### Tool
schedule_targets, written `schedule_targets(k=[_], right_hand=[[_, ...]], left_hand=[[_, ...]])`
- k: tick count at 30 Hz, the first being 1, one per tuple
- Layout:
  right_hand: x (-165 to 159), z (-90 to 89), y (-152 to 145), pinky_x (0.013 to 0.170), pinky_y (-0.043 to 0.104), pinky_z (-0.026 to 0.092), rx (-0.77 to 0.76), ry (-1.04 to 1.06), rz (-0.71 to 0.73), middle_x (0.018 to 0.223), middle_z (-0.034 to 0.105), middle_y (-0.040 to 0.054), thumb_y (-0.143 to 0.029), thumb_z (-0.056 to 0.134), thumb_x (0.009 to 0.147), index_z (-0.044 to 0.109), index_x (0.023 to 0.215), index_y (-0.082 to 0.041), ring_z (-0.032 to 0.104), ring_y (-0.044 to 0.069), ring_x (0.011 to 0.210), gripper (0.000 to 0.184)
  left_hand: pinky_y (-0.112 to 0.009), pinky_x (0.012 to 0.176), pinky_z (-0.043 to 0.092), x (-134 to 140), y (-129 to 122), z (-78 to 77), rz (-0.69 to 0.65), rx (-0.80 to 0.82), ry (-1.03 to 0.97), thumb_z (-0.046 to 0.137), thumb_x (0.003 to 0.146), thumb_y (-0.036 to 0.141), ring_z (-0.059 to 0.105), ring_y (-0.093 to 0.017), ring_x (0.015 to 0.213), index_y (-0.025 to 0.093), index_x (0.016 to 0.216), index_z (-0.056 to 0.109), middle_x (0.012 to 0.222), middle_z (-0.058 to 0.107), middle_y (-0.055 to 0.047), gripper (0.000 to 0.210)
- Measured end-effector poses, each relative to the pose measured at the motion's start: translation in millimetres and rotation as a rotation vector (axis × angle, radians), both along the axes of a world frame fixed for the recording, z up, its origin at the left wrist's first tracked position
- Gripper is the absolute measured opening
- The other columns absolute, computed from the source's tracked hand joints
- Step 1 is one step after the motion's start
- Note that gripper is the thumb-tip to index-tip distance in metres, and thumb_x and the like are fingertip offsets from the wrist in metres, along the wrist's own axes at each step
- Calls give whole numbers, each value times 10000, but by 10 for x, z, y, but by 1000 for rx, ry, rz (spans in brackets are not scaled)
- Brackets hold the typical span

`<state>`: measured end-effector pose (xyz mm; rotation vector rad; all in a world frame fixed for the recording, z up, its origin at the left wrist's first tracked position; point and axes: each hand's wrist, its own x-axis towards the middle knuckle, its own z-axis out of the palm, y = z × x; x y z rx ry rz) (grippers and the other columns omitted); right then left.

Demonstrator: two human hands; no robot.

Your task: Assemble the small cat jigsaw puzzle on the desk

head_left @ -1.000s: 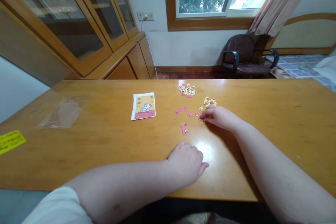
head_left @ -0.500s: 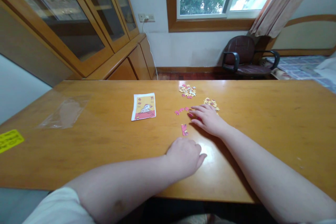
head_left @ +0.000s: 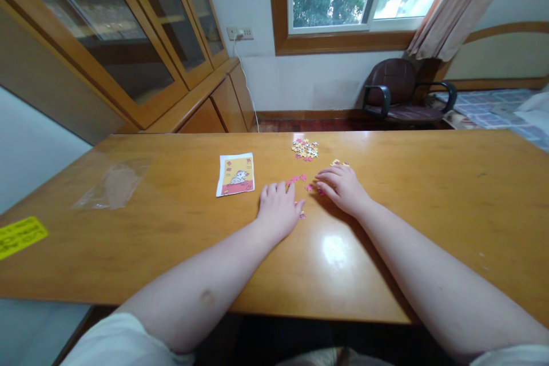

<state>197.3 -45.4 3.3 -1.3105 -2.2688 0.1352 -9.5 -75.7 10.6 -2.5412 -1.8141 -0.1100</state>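
My left hand (head_left: 278, 210) lies over the table with its fingers apart, covering most of a small joined pink section of jigsaw puzzle (head_left: 302, 215). Just beyond its fingertips are several loose pink puzzle pieces (head_left: 295, 179). My right hand (head_left: 343, 187) is open too, fingers stretched leftward beside a pink puzzle piece (head_left: 309, 187); another pink bit shows under its thumb. It partly hides a small heap of yellow pieces (head_left: 338, 162). Farther back is a larger pile of mixed pieces (head_left: 305, 148). A picture sheet (head_left: 235, 175) with a white animal lies left of my left hand.
A clear plastic bag (head_left: 114, 186) and a yellow label (head_left: 21, 237) are on the left of the wooden table (head_left: 171, 240). Past the far edge stand a glass-door cabinet (head_left: 184, 83) and a brown armchair (head_left: 392, 88).
My left hand has moved forward and left from the near side, its fingers now spread, and covers most of the joined section. The right hand has shifted slightly, uncovering a pink piece.
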Motion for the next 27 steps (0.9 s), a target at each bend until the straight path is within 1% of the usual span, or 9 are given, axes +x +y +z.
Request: schedule_targets(k=[3, 6, 9, 12, 14, 17, 21, 24, 27], right_hand=[[2, 3, 3, 938, 417, 353, 16, 12, -9, 1045, 707, 90, -392, 455, 948, 703, 987, -220, 581, 238, 994, 304], [-4, 1, 2, 907, 406, 364, 7, 8, 11, 998, 714, 94, -365, 472, 942, 713, 957, -207, 588, 233, 954, 288], [-17, -9, -3, 879, 392, 365, -27, -12, 69, 936, 715, 85, -324, 495, 929, 721, 927, -198, 583, 224, 915, 258], [-30, -23, -13, 862, 379, 360, -57, -36, 132, 901, 703, 75, -289, 544, 895, 729, 904, -203, 564, 217, 894, 205], [-38, -28, -21, 842, 372, 355, -70, -60, 157, 891, 690, 73, -284, 572, 876, 736, 906, -213, 550, 213, 880, 181], [-50, -27, -32, 821, 366, 348, -96, -99, 185, 914, 676, 72, -311, 594, 873, 744, 954, -247, 537, 205, 865, 182], [-47, 13, -48, 813, 363, 350, -135, -136, 184, 908, 676, 67, -346, 618, 867, 754, 925, -258, 537, 203, 857, 172], [-21, 75, -64, 809, 354, 363, -183, -153, 205, 873, 679, 63, -346, 663, 830, 745, 841, -232, 556, 199, 851, 142], [16, 135, -77, 809, 341, 383, -243, -153, 236, 824, 678, 52, -334, 708, 787, 725, 773, -217, 579, 190, 834, 119]], left_hand=[[-523, 1055, 272, 4, 5, -5, -52, -11, -60, 440, 921, 434, 467, -289, 1134, 156, 1270, 546, 1215, 600, -133, 459], [-545, 1098, 216, 16, -12, 10, -138, -52, -135, 451, 923, 376, 457, -268, 1158, 175, 1243, 560, 1226, 621, -89, 394], [-530, 1102, 231, 24, -24, 37, -236, -101, -192, 446, 927, 331, 457, -243, 1165, 216, 1230, 563, 1241, 627, -44, 345], [-463, 1079, 298, 30, -47, 76, -329, -102, -213, 435, 927, 279, 468, -222, 1167, 226, 1208, 573, 1260, 615, -30, 317], [-418, 1022, 367, 40, -99, 106, -343, -67, -203, 444, 919, 260, 506, -217, 1127, 196, 1196, 572, 1232, 617, -59, 312], [-397, 853, 456, 78, -264, 138, -309, -41, -132, 415, 928, 267, 588, -231, 951, 147, 1061, 614, 1018, 658, -102, 267], [-378, 709, 469, 152, -581, 139, -510, -96, -70, 410, 926, 279, 620, -233, 799, 161, 856, 641, 809, 658, -79, 269], [-346, 656, 461, 197, -770, 129, -618, -148, -60, 417, 925, 287, 630, -210, 730, 159, 825, 636, 749, 652, -74, 273], [-336, 627, 465, 217, -851, 128, -662, -214, -40, 414, 927, 298, 638, -202, 690, 159, 832, 626, 747, 662, -71, 271]])
